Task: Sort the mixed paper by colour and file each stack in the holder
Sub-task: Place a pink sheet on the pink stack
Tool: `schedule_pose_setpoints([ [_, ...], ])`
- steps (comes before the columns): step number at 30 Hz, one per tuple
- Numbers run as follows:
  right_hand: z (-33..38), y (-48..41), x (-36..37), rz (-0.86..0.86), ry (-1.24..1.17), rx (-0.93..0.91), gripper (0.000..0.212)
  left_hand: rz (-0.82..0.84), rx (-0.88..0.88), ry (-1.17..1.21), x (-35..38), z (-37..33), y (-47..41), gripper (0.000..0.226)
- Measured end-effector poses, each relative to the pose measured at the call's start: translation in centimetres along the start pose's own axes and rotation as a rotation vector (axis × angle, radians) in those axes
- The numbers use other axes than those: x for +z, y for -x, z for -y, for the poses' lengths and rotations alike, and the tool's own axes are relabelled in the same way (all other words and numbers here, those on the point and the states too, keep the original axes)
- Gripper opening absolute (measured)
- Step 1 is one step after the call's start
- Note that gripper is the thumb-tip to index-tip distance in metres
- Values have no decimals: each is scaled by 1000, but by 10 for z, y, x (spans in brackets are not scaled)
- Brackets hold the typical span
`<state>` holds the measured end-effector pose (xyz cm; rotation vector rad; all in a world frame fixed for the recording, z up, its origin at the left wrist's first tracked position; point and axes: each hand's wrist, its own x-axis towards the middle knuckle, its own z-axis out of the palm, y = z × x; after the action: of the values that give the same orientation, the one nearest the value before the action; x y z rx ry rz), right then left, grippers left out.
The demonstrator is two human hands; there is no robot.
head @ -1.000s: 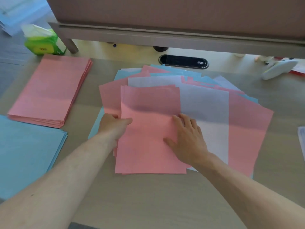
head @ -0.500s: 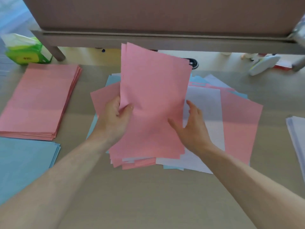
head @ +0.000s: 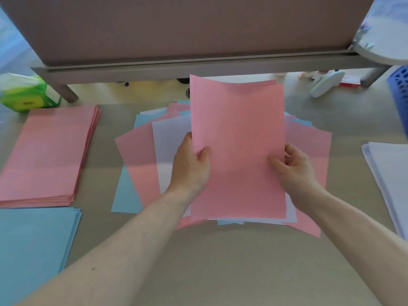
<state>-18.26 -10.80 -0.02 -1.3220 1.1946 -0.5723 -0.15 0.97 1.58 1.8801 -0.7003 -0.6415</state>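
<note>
Both hands are up on a few pink sheets (head: 237, 151) — left hand (head: 192, 166) and right hand (head: 295, 171) pinching opposite edges over the mixed pile (head: 141, 160), probably squaring them for the pink stack (head: 47, 155) at left.

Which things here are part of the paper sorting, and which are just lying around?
In the job: pink sheets gripped by left hand and right hand, mixed pile, pink stack, blue stack, white stack.
Lying about: tissue pack, white slipper-shaped object.
</note>
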Motion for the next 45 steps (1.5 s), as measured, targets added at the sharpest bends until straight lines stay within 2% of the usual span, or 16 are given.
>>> schedule_pose_setpoints([
  [3,-3,8,16,-4,18,26,24,-6,-87,36,-22,14,2,12],
  [8,13,13,64,25,32,26,18,48,-242,62,-73,31,5,15],
  [11,31,14,116,128,75,32,7,5,-256,-6,-121,33,1,24],
  [14,53,18,181,215,115,0,15,-146,-198,-97,-182,37,-13,31],
  [17,64,19,247,272,190,-40,12,-245,-245,-153,-245,60,-33,20],
  [19,64,19,291,305,272,-75,12,-269,-272,-208,-285,86,-45,12],
  [21,57,18,336,293,356,-112,14,-286,-285,-277,-323,112,-56,14],
  [25,46,30,418,281,479,-138,30,-306,-297,-321,-394,157,-74,23],
  [28,45,32,459,275,513,-134,34,-306,-302,-338,-430,182,-86,20],
  [31,48,29,480,269,549,-118,32,-285,-299,-343,-444,198,-95,17],
  [35,49,24,489,235,594,-101,26,-232,-289,-335,-448,201,-105,24],
  [39,50,25,486,217,688,-109,21,-174,-273,-430,-448,206,-111,31],
  [42,50,30,478,250,815,-133,38,-202,-267,-552,-452,212,-112,48],
  [45,47,32,481,287,894,-114,56,-139,-343,-590,-452,211,-114,62],
])
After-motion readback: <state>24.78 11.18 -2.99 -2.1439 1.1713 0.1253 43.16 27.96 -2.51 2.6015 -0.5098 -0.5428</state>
